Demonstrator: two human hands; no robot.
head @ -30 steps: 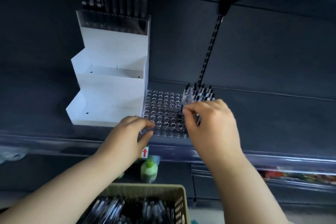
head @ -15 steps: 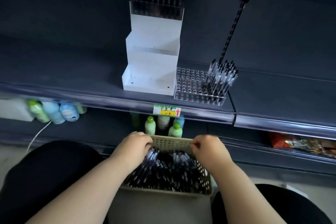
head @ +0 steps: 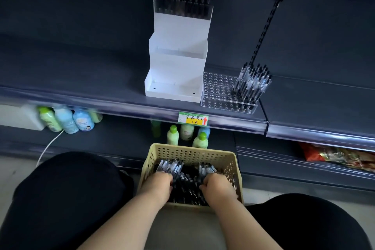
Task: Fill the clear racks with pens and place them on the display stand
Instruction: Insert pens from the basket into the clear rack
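L hand [head: 157, 185] and R hand [head: 218, 186] both down in beige basket [head: 192, 152] betw. the knees, fingers curled round bunches of loose pens [head: 172, 165]. Beyond, lower shelf: green-cap bottles [head: 172, 135]. Upper shelf [head: 81, 79]: clear rack [head: 218, 91], right end only filled w/ upright pens [head: 252, 85], standing just beside white display stand [head: 176, 63], on stand's right. Stand's top tier carries a filled rack [head: 182, 8].

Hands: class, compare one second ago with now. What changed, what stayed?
Both the left hand and right hand dropped from the clear rack into the basket, each now gripping pens. Rack, its standing pens and the white stand stayed.
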